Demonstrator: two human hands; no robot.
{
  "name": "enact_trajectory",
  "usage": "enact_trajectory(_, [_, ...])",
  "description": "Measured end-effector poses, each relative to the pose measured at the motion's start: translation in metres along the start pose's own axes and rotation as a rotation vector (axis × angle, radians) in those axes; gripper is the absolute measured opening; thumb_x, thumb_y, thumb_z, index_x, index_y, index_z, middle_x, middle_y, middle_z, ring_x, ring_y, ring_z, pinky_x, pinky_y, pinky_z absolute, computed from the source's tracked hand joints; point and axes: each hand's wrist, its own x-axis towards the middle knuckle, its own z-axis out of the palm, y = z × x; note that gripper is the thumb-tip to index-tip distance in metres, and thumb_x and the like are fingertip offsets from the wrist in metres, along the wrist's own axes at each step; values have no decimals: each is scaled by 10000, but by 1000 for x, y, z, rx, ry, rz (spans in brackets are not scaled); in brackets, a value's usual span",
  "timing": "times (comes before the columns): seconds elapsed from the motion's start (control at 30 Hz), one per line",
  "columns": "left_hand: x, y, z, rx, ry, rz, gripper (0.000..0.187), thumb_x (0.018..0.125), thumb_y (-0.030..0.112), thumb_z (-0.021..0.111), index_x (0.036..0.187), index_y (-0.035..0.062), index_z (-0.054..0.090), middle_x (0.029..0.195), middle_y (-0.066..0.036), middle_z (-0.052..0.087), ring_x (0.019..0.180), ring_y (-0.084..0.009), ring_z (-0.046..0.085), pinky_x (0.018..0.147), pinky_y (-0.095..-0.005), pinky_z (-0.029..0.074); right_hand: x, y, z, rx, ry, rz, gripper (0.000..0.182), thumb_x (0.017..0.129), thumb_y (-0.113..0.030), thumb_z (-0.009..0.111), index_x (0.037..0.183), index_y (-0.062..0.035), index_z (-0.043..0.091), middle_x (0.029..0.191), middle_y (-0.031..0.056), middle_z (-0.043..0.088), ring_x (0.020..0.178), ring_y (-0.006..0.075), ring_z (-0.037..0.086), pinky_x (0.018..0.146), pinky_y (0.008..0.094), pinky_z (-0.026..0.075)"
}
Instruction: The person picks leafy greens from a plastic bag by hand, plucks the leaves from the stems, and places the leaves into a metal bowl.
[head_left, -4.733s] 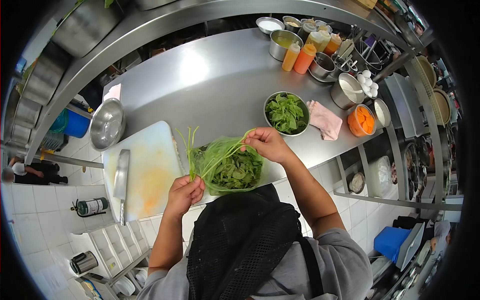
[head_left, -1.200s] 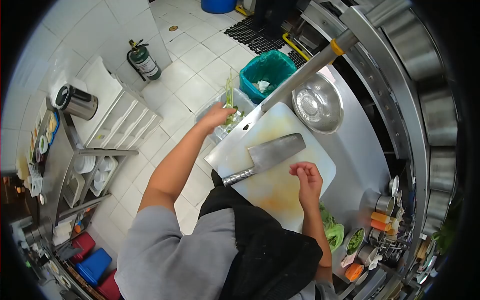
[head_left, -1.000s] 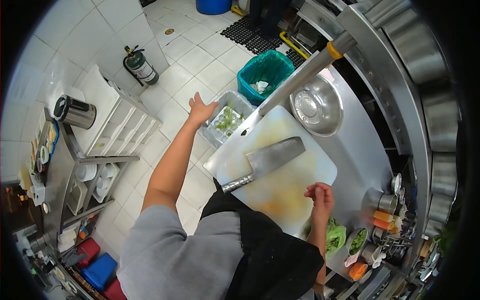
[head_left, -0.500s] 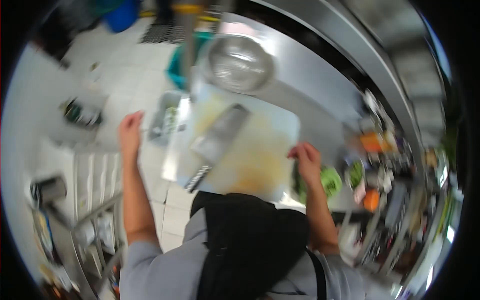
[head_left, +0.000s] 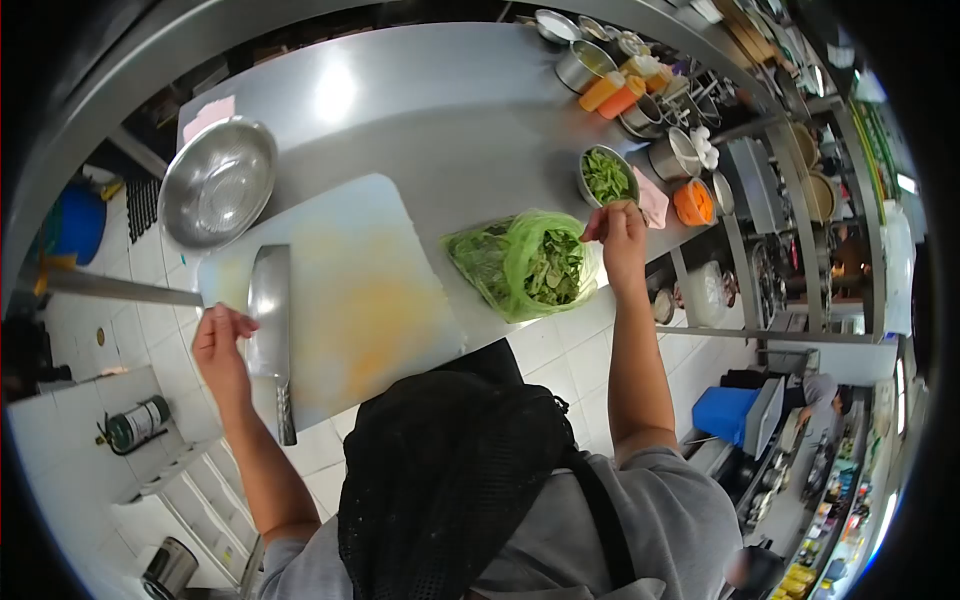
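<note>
L hand (head_left: 222,338) nr flat shiny metal cleaver (head_left: 269,312); R hand (head_left: 618,232) nr crinkly bag (head_left: 520,268).

no words, brands, numbers or signs can be read; the label (head_left: 146,420) on the fire extinguisher (head_left: 130,431), off to the left of the left fingers (head_left: 244,324), is too small to make out.

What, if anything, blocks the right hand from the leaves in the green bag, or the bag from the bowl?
No separate obstacle shows. The green bag is open; its thin rim lies between right hand and leaves. Toward the bowl, only the hand shows, at its near rim.
</note>
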Motion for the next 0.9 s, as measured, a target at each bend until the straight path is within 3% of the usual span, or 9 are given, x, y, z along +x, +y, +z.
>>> enact_trajectory(0.1, [-2,4,68,42,-180,-2,193,977,131,522,840,13,589,723,-34,588,694,-111,565,678,-246,444,-6,24,-27,-84,-106,32,19,928,-45,486,931,-31,474,769,78,591,665,139,599,602,264,500])
enact_trajectory(0.13, [-5,3,92,56,-190,2,193,977,131,522,840,13,589,723,-34,588,694,-111,565,678,-246,444,-1,38,-40,-116,-191,111,113,857,17,539,960,-22,515,811,70,614,697,139,610,646,269,505])
enact_trajectory(0.23, [-24,-3,164,145,-357,-24,96,940,100,579,900,17,606,766,-36,609,725,-113,578,704,-254,454,6,59,-67,-453,-468,-58,122,842,-5,570,964,-10,572,839,62,638,732,147,623,692,285,506])
enact_trajectory(0.33, [-47,-12,234,230,-464,30,49,902,48,617,928,7,624,813,-25,618,757,-106,584,726,-244,463,11,77,-85,-482,-615,52,148,831,-32,598,976,-7,617,878,78,658,810,170,633,753,301,506])
enact_trajectory(0.43, [-67,-15,296,367,-512,136,85,858,75,667,922,22,649,818,-58,629,796,-172,600,742,-300,472,16,98,-93,-488,-769,-48,250,789,-85,642,1029,-23,612,960,161,653,916,297,641,817,376,503])
enact_trajectory(0.5, [-79,-14,333,607,-503,390,116,812,82,704,909,37,663,953,-107,627,923,-252,586,782,-339,467,21,110,-95,-472,-806,-60,349,783,-81,678,1120,-34,596,1022,148,645,982,274,627,880,368,494])
enact_trajectory(0.53, [-86,-16,346,693,-521,390,183,760,114,744,916,49,675,1120,-134,579,1051,-319,526,859,-393,435,23,113,-95,-455,-815,-57,349,783,-81,678,1120,-34,596,1022,148,645,982,274,627,880,368,494])
enact_trajectory(0.67, [-102,-15,383,1044,-520,384,330,676,179,791,966,63,682,1289,-159,475,1206,-367,421,971,-492,337,32,112,-94,-513,-874,-81,332,784,-159,671,1072,-38,560,1035,168,638,972,342,619,825,427,497])
enact_trajectory(0.9, [-112,-19,394,1199,-446,352,399,643,159,808,1005,72,664,1363,-176,413,1271,-394,363,1025,-490,303,33,120,-87,-861,-1003,-178,388,784,-205,659,1089,-36,488,789,179,659,785,392,641,698,478,502])
